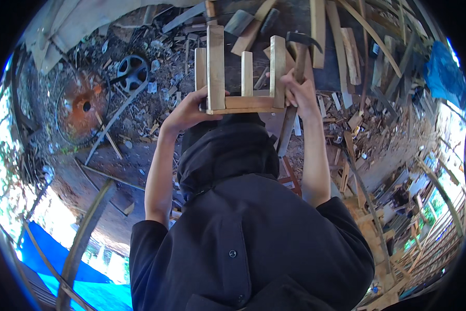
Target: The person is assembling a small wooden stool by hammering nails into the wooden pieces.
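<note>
Littered ground [380,141], right hand [302,96] half-curled around a hammer [300,63].

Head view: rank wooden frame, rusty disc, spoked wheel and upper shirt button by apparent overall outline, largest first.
1. Wooden frame
2. Rusty disc
3. Spoked wheel
4. Upper shirt button
Real sizes may rank differently, given their differing nearness.

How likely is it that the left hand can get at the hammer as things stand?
Probably not: the left hand is holding the wooden frame at its left side, the frame's uprights stand in between, and the hammer is gripped by the right hand at the other side.
</note>
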{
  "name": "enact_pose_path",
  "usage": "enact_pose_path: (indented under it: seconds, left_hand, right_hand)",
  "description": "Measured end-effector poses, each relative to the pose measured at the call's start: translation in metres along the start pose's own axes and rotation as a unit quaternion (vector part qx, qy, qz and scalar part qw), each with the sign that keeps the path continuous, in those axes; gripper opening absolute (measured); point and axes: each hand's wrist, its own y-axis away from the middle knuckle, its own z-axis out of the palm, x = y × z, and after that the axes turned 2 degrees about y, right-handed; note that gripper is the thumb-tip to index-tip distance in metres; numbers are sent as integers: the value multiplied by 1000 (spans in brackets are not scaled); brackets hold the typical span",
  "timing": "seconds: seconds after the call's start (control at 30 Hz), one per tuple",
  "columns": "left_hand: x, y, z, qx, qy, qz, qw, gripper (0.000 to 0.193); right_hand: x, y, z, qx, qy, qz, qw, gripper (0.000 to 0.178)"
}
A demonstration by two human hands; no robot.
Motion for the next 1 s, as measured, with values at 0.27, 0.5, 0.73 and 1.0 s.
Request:
enact_pose_path:
  seconds: [0.27, 0.5, 0.73, 1.0]
  left_hand:
    - [-56, -55, -10, -30, -111, -22, 993, 60]
    - [-31, -54, -17, -44, -66, -116, 990, 53]
    - [-66, -59, -19, -49, -111, 21, 992, 49]
    - [-58, -79, -27, 9, -103, -30, 994, 43]
  right_hand:
    - [51, 1, 3, 140, 72, 10, 987, 48]
    - [58, -6, 17, 198, 79, -45, 976, 45]
    - [62, 23, 50, 407, 306, -216, 833, 36]
    - [121, 91, 133, 359, 327, -146, 862, 24]
